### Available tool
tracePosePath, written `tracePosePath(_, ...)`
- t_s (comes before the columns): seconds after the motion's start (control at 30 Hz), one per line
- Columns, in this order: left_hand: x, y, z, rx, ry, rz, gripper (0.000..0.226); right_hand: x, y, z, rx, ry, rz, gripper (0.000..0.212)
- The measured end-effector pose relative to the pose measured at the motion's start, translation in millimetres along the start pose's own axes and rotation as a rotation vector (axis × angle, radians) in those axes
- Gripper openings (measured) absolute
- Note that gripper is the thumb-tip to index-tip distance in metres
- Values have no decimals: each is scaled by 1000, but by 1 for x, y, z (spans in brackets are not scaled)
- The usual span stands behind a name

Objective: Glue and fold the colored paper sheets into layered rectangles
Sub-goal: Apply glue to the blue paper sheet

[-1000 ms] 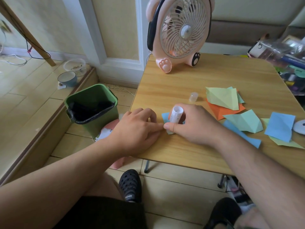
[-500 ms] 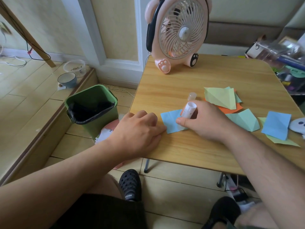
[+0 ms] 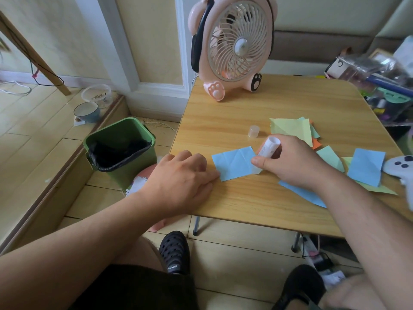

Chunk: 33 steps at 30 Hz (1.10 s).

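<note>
A creased light blue paper sheet (image 3: 234,163) lies flat near the front left of the wooden table (image 3: 234,113). My left hand (image 3: 178,180) rests on the table, and its fingertips press the sheet's left edge. My right hand (image 3: 290,162) grips a white glue stick (image 3: 269,147), tilted, with its lower end down on the sheet's right edge. The glue stick's clear cap (image 3: 253,131) stands just behind the sheet.
Folded green, orange and blue papers (image 3: 295,130) lie to the right, with another blue sheet (image 3: 365,167) and a white controller (image 3: 400,166). A pink fan (image 3: 232,45) stands at the table's back. A green bin (image 3: 120,151) sits on the floor to the left.
My right hand slid the glue stick rightward across the blue sheet, uncovering most of it. My left hand stayed on the sheet's left edge.
</note>
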State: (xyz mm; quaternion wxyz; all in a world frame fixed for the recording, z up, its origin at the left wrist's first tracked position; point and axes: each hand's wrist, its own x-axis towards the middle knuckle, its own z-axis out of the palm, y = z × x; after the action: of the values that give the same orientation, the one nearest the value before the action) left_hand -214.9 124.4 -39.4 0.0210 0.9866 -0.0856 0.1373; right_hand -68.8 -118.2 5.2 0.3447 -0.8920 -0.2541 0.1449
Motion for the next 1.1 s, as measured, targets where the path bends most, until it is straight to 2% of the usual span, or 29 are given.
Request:
tracePosePath(0.23,-1,0,2,-23,11,-22,34,5,7,-3,-13,39,31,25)
tracePosePath(0.63,-3,1,1,-71,16,-36,34,3,6,-6,-83,67,1,20)
tracePosePath(0.87,3,-10,1,-268,-23,-180,36,13,16,-9,393,225,85,19)
tracePosePath(1.0,7,-17,-4,-422,-26,-335,11,16,15,-10,575,272,74,31)
tracePosePath(1.1,12,-20,-6,-476,-42,-442,8,15,11,-9,614,269,57,26)
